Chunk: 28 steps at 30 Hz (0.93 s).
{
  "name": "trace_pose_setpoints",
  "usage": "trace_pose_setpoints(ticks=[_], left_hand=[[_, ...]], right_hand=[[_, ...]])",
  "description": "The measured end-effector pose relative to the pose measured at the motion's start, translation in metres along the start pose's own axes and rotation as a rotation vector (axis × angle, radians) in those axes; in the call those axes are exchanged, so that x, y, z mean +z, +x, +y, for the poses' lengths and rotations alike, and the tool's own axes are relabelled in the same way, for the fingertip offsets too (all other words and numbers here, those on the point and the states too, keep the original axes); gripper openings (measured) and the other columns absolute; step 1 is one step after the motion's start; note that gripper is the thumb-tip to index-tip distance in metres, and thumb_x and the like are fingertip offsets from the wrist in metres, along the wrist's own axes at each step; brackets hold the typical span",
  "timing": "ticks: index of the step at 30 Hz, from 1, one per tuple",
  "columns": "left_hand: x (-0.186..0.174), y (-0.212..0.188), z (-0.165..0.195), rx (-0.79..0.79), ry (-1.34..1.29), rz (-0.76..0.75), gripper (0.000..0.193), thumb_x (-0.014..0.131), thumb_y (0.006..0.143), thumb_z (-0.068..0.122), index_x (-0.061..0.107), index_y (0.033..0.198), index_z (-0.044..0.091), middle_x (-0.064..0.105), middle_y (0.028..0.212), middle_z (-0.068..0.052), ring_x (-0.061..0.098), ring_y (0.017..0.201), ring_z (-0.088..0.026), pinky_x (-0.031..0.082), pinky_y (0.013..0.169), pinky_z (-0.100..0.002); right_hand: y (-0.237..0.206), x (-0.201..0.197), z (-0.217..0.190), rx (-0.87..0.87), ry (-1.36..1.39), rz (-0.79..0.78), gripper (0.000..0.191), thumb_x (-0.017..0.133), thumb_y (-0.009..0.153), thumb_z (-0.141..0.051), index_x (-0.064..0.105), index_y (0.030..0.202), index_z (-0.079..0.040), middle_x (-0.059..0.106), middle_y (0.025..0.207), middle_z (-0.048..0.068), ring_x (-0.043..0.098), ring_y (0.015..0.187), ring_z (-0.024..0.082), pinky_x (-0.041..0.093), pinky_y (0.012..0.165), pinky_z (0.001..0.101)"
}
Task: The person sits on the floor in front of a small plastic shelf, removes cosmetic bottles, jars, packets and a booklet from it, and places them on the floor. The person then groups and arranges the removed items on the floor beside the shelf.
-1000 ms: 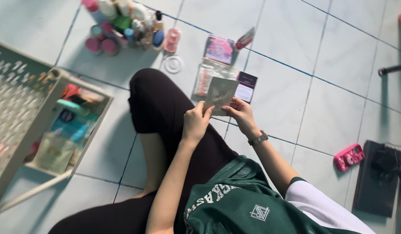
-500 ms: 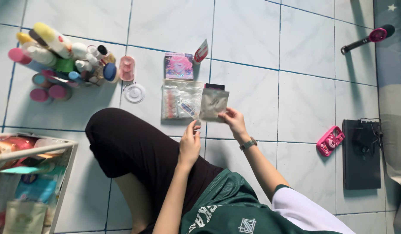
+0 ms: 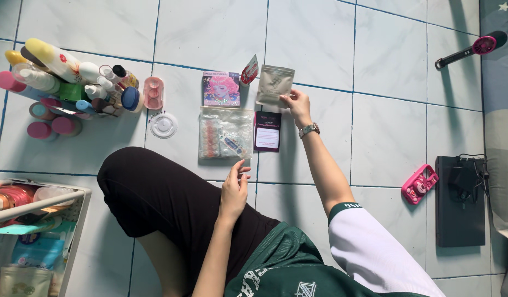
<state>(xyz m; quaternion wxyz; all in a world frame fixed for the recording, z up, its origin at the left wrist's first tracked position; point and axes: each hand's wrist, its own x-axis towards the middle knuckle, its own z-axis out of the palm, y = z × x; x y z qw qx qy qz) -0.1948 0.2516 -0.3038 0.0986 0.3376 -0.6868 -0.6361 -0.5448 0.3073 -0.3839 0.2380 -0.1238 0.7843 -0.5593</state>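
Note:
My right hand [image 3: 298, 104] is stretched out over the tiled floor, pinching the lower corner of a small silver-grey foil pouch [image 3: 274, 83]. The pouch sits just above a dark card packet [image 3: 267, 131] and beside a pink illustrated packet [image 3: 221, 88] and a small red-and-white sachet [image 3: 249, 70]. My left hand [image 3: 234, 190] rests on my black-clad knee, fingers loosely apart, holding nothing. Just beyond it lies a clear plastic bag [image 3: 226, 133] with small items inside.
A cluster of bottles and jars [image 3: 61, 82] stands at the left, with a pink case [image 3: 153, 92] and a white round lid [image 3: 164, 125] nearby. A rack of products [image 3: 31, 231] is bottom left. A pink gadget [image 3: 420, 184], black device [image 3: 460, 201] and handheld fan [image 3: 468, 50] lie right.
My right hand has carried the silver pouch farther away and set it near the pink packet. My left hand let go of it and dropped to my knee. The dark card packet now lies uncovered.

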Motion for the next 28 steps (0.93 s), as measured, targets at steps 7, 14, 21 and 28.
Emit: trace_pose_setpoints(ticks=[7,14,21,28], left_hand=[[-0.001,0.000,0.001,-0.019,-0.003,-0.015,0.042,0.049,0.098,0.003,0.052,0.140,0.004,0.073,0.120,-0.011,0.076,0.099,-0.021,0.059,0.082,-0.033],[-0.002,0.002,0.004,-0.017,-0.033,-0.018,0.042,0.050,0.098,0.003,0.053,0.139,0.003,0.073,0.119,-0.012,0.076,0.098,-0.021,0.060,0.081,-0.032],[-0.003,0.002,0.006,-0.019,-0.038,-0.011,0.039,0.053,0.099,0.006,0.054,0.138,0.004,0.074,0.117,-0.011,0.076,0.096,-0.020,0.061,0.079,-0.032],[-0.003,-0.001,0.006,-0.019,-0.020,-0.010,0.039,0.053,0.099,0.008,0.055,0.139,0.007,0.074,0.117,-0.011,0.076,0.098,-0.020,0.060,0.079,-0.033]], right_hand=[[0.008,0.008,0.000,0.115,-0.221,-0.025,0.040,0.083,0.084,-0.020,0.074,0.117,0.000,0.080,0.093,0.008,0.071,0.076,0.009,0.055,0.066,0.0241],[0.010,0.009,0.008,0.106,-0.276,0.046,0.049,0.091,0.074,-0.025,0.072,0.110,0.001,0.078,0.089,0.008,0.075,0.075,0.011,0.063,0.064,0.0249],[0.007,0.013,0.011,0.082,-0.362,0.107,0.049,0.092,0.073,-0.027,0.071,0.109,-0.001,0.077,0.086,0.007,0.073,0.071,0.011,0.062,0.063,0.0260],[0.004,0.015,0.012,0.063,-0.395,0.126,0.049,0.093,0.074,-0.029,0.072,0.109,-0.003,0.078,0.085,0.006,0.074,0.072,0.011,0.061,0.063,0.0255]])
